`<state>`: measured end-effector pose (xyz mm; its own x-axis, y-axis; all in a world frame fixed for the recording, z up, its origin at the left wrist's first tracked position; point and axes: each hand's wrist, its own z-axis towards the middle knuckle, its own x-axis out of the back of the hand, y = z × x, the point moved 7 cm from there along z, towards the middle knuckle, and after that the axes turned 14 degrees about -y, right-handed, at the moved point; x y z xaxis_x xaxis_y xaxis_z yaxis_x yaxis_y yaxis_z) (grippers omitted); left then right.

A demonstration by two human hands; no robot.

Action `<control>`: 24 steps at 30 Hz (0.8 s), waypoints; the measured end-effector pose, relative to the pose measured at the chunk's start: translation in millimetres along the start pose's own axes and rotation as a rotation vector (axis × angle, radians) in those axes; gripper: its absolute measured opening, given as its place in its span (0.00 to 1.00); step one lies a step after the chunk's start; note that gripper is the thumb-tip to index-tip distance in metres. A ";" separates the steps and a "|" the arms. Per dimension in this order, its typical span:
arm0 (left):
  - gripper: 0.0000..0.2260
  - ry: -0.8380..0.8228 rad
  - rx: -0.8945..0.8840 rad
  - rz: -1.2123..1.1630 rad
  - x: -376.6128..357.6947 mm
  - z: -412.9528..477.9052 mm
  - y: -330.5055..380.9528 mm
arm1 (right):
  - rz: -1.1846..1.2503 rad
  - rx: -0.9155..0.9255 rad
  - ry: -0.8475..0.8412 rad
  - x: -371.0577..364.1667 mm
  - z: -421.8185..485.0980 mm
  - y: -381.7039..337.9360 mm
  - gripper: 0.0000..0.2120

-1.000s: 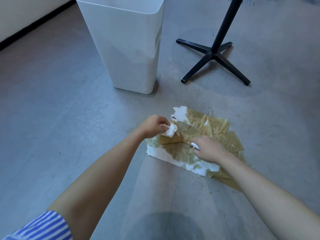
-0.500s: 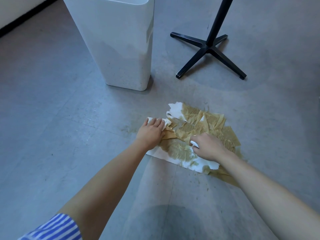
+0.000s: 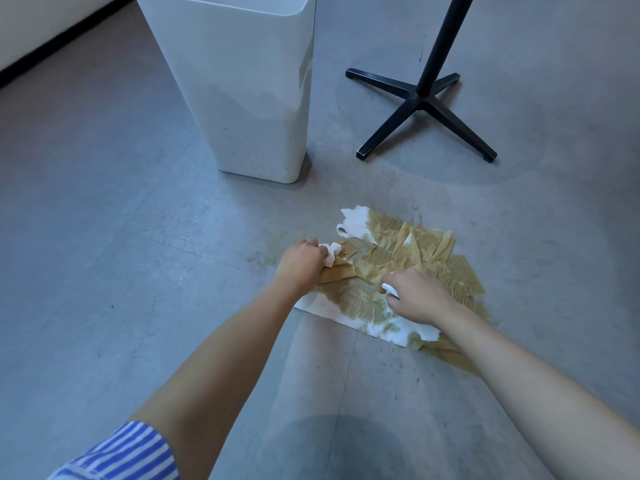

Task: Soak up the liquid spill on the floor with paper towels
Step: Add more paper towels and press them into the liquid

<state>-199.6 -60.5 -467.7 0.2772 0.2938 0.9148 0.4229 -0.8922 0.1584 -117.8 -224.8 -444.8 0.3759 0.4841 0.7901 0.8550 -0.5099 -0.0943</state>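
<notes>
While left hand point(image 3: 301, 263) grips bunched towel edge and right hand point(image 3: 419, 299) pinches white scrap atop pile, paper towels point(image 3: 398, 258) lie soaked brown on floor point(image 3: 138, 271), centre-right of frame. Risk: saturated sheets may tear or drip if gathered; spill point(image 3: 462, 360) at pile's left and lower-right edges may get missed.

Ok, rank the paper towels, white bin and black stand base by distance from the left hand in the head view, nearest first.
1. The paper towels, gripped at their left edge by the left hand.
2. The white bin, ahead and slightly left.
3. The black stand base, farther ahead on the right.
</notes>
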 end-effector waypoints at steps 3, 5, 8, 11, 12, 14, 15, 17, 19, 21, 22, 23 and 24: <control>0.11 0.033 0.016 -0.002 -3.3 -11.0 -1.9 | 0.005 -0.001 -0.007 0.0 0.2 -0.2 0.11; 0.10 0.057 0.042 -0.017 -2.7 -18.1 -5.2 | 0.006 -0.004 -0.006 2.7 -0.6 -2.4 0.10; 0.09 0.094 0.103 -0.107 5.6 -27.4 -17.7 | -0.008 0.000 -0.005 7.2 -1.1 -7.1 0.10; 0.07 0.188 0.231 -0.367 11.9 -38.4 -52.3 | -0.033 0.009 -0.007 13.1 -1.4 -16.6 0.09; 0.07 0.218 0.289 -0.463 12.1 -42.2 -66.8 | -0.043 0.012 -0.006 14.8 -2.0 -19.4 0.09; 0.10 0.246 0.404 -0.625 8.7 -50.5 -94.3 | -0.060 0.017 -0.012 17.9 -3.4 -25.0 0.08; 0.12 0.247 0.450 -0.673 6.8 -54.8 -104.2 | -0.067 0.020 -0.015 19.5 -4.2 -27.9 0.07; 0.17 0.275 0.470 -0.664 6.8 -61.9 -113.5 | -0.069 0.026 -0.023 20.9 -4.6 -31.8 0.04; 0.19 0.342 0.409 -0.587 9.7 -67.8 -112.5 | -0.071 0.031 -0.029 20.7 -3.2 -34.4 0.04; 0.19 0.341 0.331 -0.526 6.1 -69.2 -105.5 | -0.070 0.032 -0.036 19.4 -1.2 -34.9 0.05; 0.18 0.313 0.285 -0.487 2.4 -67.6 -99.0 | -0.070 0.037 -0.031 18.8 -0.4 -34.9 0.05; 0.18 0.273 0.243 -0.441 -2.0 -65.3 -91.7 | -0.071 0.043 -0.025 19.0 0.0 -35.2 0.04; 0.17 0.229 0.211 -0.398 -6.3 -62.3 -85.1 | -0.075 0.047 -0.019 18.9 -0.3 -35.3 0.04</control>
<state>-291.1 -7.7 -463.8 -0.1271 0.4931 0.8607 0.6293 -0.6306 0.4542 -140.9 -197.9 -426.3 0.3166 0.5334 0.7844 0.8967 -0.4380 -0.0641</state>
